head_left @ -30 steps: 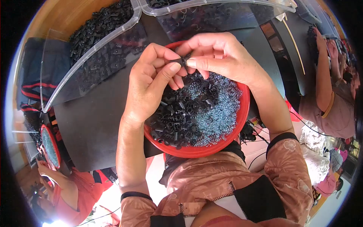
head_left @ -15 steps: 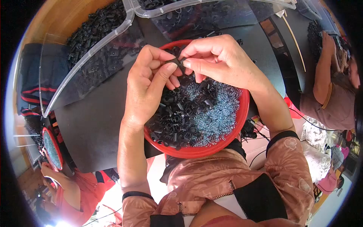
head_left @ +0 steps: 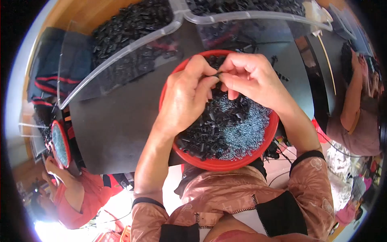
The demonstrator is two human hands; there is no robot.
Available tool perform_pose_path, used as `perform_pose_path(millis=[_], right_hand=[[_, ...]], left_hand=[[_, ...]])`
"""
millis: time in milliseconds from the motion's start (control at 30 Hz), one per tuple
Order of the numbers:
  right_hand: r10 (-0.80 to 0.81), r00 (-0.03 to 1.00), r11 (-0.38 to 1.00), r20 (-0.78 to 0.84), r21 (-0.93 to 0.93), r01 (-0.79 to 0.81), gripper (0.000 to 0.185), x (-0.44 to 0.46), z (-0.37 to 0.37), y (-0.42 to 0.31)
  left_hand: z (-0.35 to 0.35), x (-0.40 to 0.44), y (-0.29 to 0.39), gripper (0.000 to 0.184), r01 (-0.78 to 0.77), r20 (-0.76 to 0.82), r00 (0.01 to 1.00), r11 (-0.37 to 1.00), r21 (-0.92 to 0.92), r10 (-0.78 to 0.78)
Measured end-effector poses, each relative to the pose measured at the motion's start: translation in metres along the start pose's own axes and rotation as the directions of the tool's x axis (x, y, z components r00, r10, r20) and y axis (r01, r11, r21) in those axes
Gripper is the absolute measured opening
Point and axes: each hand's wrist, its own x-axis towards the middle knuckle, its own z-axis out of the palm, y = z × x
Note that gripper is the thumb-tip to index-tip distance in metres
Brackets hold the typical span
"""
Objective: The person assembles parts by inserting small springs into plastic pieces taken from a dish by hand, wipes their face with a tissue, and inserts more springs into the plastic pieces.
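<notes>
Above the far part of a red basin (head_left: 219, 164), my two hands meet fingertip to fingertip. My left hand (head_left: 182, 97) is closed in a pinch at a small black plastic piece (head_left: 218, 75), mostly hidden by the fingers. From the other side, my right hand (head_left: 254, 80) pinches the same piece between thumb and forefinger. Under the hands, the basin holds many small black plastic parts (head_left: 197, 139) on its left and a heap of small silvery-blue metal springs (head_left: 246, 135) on its right.
Clear plastic bins (head_left: 133, 50) full of black parts stand along the far side of the dark table (head_left: 117, 133). A thin wooden stick (head_left: 327, 64) lies at right. One co-worker (head_left: 358, 117) sits at right, another (head_left: 80, 197) at left beside a second red basin (head_left: 66, 151).
The view has shifted, so the basin and bins appear further right and lower. My left hand has turned, its back now showing more, and the black piece is more covered by fingertips.
</notes>
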Motion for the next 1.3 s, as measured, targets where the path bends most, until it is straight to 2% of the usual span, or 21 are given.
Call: perform_pose_path(millis=[133, 233, 333, 367, 500, 600, 667, 733, 767, 800, 833, 867, 900, 967, 1033, 1067, 1100, 1167, 1200, 1267, 1300], right_hand=[[0.039, 0.994, 0.998, 0.102, 0.054, -0.045, 0.009, 0.002, -0.010, -0.004], [0.045, 0.980, 0.991, 0.195, 0.115, -0.068, 0.010, 0.001, -0.024, -0.011], [0.032, 0.966, 0.982, 0.255, 0.171, -0.078, 0.012, 0.001, -0.024, -0.008], [0.036, 0.972, 0.980, 0.231, 0.180, -0.079, 0.013, 0.000, -0.022, -0.007], [0.021, 0.974, 0.981, 0.226, 0.182, -0.063, 0.014, 0.002, -0.016, -0.003], [-0.047, 0.967, 0.981, 0.251, 0.192, -0.002, 0.015, 0.006, -0.022, 0.000], [-0.153, 0.966, 0.961, 0.211, 0.260, 0.096, 0.021, 0.006, -0.028, 0.003], [-0.203, 0.974, 0.952, 0.099, 0.254, 0.173, 0.024, 0.004, -0.038, -0.007], [-0.178, 0.984, 0.961, 0.009, 0.218, 0.172, 0.026, 0.003, -0.041, -0.012], [-0.208, 0.976, 0.960, -0.068, 0.175, 0.217, 0.027, 0.005, -0.045, -0.011], [-0.233, 0.966, 0.963, -0.112, 0.109, 0.245, 0.026, 0.007, -0.048, -0.010], [-0.262, 0.953, 0.962, -0.152, 0.042, 0.271, 0.026, 0.008, -0.050, -0.010], [-0.217, 0.967, 0.975, -0.134, 0.013, 0.221, 0.021, 0.007, -0.053, -0.011], [-0.306, 0.946, 0.947, -0.104, -0.133, 0.292, 0.018, 0.010, -0.048, 0.002], [-0.395, 0.919, 0.856, -0.016, -0.370, 0.361, 0.015, 0.013, -0.050, 0.008], [-0.390, 0.920, 0.812, 0.032, -0.459, 0.360, 0.016, 0.009, -0.052, 0.009], [-0.377, 0.923, 0.759, 0.083, -0.543, 0.359, 0.017, 0.005, -0.053, 0.002], [-0.309, 0.930, 0.659, 0.197, -0.661, 0.359, 0.022, 0.002, -0.055, -0.004], [-0.318, 0.924, 0.616, 0.210, -0.695, 0.370, 0.021, 0.002, -0.053, 0.000], [-0.337, 0.913, 0.524, 0.232, -0.759, 0.386, 0.021, 0.003, -0.050, 0.009], [-0.322, 0.919, 0.549, 0.228, -0.746, 0.377, 0.022, 0.004, -0.049, 0.010]], left_hand=[[-0.004, 0.000, 0.003, 0.006, 0.057, 0.054, 0.997, 0.994, -0.095, -0.053], [-0.006, -0.003, 0.008, 0.006, 0.118, 0.156, 0.986, 0.925, -0.362, -0.065], [-0.013, -0.005, 0.010, 0.008, 0.124, 0.268, 0.963, 0.928, -0.352, -0.027], [-0.013, -0.004, 0.011, 0.008, 0.136, 0.265, 0.964, 0.911, -0.390, -0.030], [-0.012, -0.004, 0.007, 0.010, 0.158, 0.284, 0.957, 0.931, -0.328, -0.062], [-0.009, -0.005, 0.008, 0.011, 0.033, 0.150, 0.988, 0.946, -0.324, 0.017], [-0.010, -0.008, 0.020, 0.010, -0.039, 0.062, 0.996, 0.946, -0.321, 0.062], [-0.015, -0.009, 0.037, 0.011, -0.215, -0.173, 0.969, 0.945, -0.245, 0.176], [-0.024, -0.008, 0.049, 0.009, -0.345, -0.281, 0.910, 0.932, -0.107, 0.305], [-0.037, -0.003, 0.056, 0.011, -0.483, -0.357, 0.834, 0.869, -0.106, 0.420], [-0.053, 0.003, 0.067, 0.013, -0.489, -0.411, 0.780, 0.869, 0.072, 0.472], [-0.066, 0.010, 0.075, 0.016, -0.470, -0.449, 0.719, 0.847, 0.250, 0.531], [-0.075, 0.019, 0.079, 0.017, -0.382, -0.455, 0.699, 0.826, 0.415, 0.552], [-0.086, 0.033, 0.082, 0.019, -0.161, -0.451, 0.660, 0.700, 0.696, 0.600], [-0.073, 0.028, 0.076, 0.023, -0.232, -0.467, 0.612, 0.709, 0.666, 0.639], [-0.062, 0.024, 0.071, 0.025, -0.269, -0.471, 0.594, 0.713, 0.647, 0.652], [-0.047, 0.015, 0.067, 0.021, -0.290, -0.506, 0.651, 0.802, 0.522, 0.565], [-0.019, 0.002, 0.055, 0.018, -0.223, -0.518, 0.772, 0.920, 0.321, 0.368], [-0.011, -0.001, 0.047, 0.017, -0.176, -0.491, 0.825, 0.953, 0.248, 0.281], [-0.001, 0.000, 0.028, 0.010, -0.195, -0.419, 0.872, 0.964, 0.179, 0.254], [0.002, 0.000, 0.023, 0.010, -0.123, -0.384, 0.907, 0.981, 0.147, 0.171]])
